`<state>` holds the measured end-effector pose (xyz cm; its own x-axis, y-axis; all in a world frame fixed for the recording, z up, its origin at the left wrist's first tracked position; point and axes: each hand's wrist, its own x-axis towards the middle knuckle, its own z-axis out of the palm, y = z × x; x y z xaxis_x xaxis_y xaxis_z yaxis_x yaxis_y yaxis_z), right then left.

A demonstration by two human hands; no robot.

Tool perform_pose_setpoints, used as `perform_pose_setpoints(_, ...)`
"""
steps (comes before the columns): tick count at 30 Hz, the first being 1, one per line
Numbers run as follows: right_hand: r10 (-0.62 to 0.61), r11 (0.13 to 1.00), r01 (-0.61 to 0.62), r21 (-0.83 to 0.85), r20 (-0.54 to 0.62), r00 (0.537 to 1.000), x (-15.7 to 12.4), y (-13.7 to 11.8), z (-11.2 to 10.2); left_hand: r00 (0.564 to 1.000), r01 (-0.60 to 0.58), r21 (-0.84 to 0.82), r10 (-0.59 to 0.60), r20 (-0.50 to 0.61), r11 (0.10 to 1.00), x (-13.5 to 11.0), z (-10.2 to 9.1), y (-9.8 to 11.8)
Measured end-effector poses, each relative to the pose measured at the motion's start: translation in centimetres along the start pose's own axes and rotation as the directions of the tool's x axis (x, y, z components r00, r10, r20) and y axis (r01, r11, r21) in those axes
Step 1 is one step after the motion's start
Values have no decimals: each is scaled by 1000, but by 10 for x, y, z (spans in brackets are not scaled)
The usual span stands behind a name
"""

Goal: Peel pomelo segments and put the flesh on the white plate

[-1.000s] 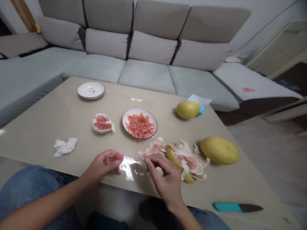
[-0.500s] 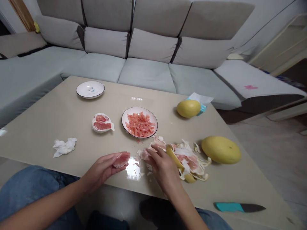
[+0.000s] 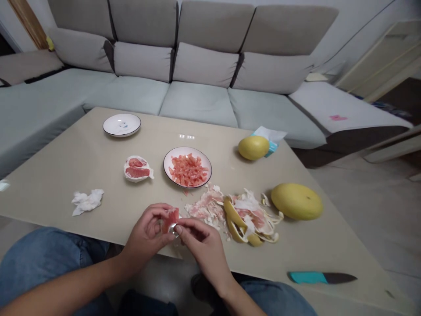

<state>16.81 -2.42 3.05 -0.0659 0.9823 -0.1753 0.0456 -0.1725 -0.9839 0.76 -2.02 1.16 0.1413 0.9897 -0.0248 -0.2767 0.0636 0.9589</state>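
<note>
A red pomelo segment (image 3: pixel 171 218) is held up over the front edge of the table, gripped in the fingers of my left hand (image 3: pixel 148 230). My right hand (image 3: pixel 201 245) meets it from the other side, thumb and forefinger pinched at the segment's lower edge. A small bright spot shows between the hands; I cannot tell whether it is membrane or a reflection. Just beyond is a white plate (image 3: pixel 167 173) bearing pomelo flesh pieces (image 3: pixel 190 170). Right of my hands lies a heap of peel (image 3: pixel 235 219) and pale membrane scraps (image 3: pixel 210 210).
A partly peeled pomelo piece (image 3: pixel 137 169) and a crumpled tissue (image 3: pixel 87 202) lie at left, with another plate (image 3: pixel 121 125) behind. Two whole yellow pomelos (image 3: pixel 253 147) sit at right, one beside a tissue pack (image 3: pixel 271 148). A teal-handled knife (image 3: pixel 320 277) lies near the front right edge.
My right hand has moved left from the membrane scraps to the pomelo segment and pinches at it. My left hand has turned the segment more upright. The view has shifted slightly.
</note>
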Motion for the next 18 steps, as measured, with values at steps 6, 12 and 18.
perform_pose_setpoints(6, 46, 996, -45, 72, -6, 999, 1, -1, -3, 999, -54, 277, 52, 14, 959, -7, 5, 3)
perform_pose_setpoints(12, 53, 997, -54, 61, 13, 999, 2, -2, -5, 989, -145, 416, 137, 48, 898, -9, -3, -2)
perform_pose_setpoints(18, 28, 999, -28, 25, 2, 1000, 2, -1, -3, 999, -51, 307, 45, 27, 950, -9, -1, -2)
